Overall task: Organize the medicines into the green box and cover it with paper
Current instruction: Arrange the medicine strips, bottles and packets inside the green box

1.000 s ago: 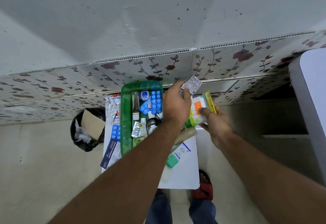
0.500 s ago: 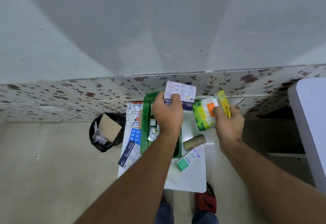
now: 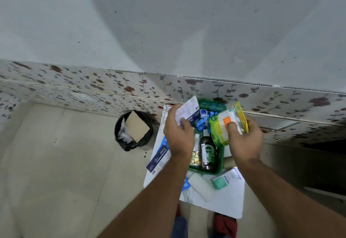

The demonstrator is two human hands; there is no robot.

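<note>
The green box [image 3: 220, 160] stands on a small white table [image 3: 226, 200] against the wall. Inside it I see a dark Dettol bottle [image 3: 207, 151], blue blister strips [image 3: 203, 122], a small white bottle and a gold strip. My left hand [image 3: 177, 136] is above the box's left side, shut on a white and blue medicine carton [image 3: 188, 111]. Over the box's right side my right hand [image 3: 243, 140] grips a green and white packet of cotton buds [image 3: 222, 125] together with a yellow packet [image 3: 241, 115].
A black-lined bin [image 3: 133, 131] with cardboard stands on the floor to the left. On the table lie a dark blue leaflet box [image 3: 159, 160], a teal and white carton [image 3: 226, 178] and white paper [image 3: 201, 187]. The flowered wall tiles run right behind.
The camera view shifted left and tilted. My left hand moved left with the carton, uncovering the box's contents. My right hand brought the cotton bud packet over the box's right side.
</note>
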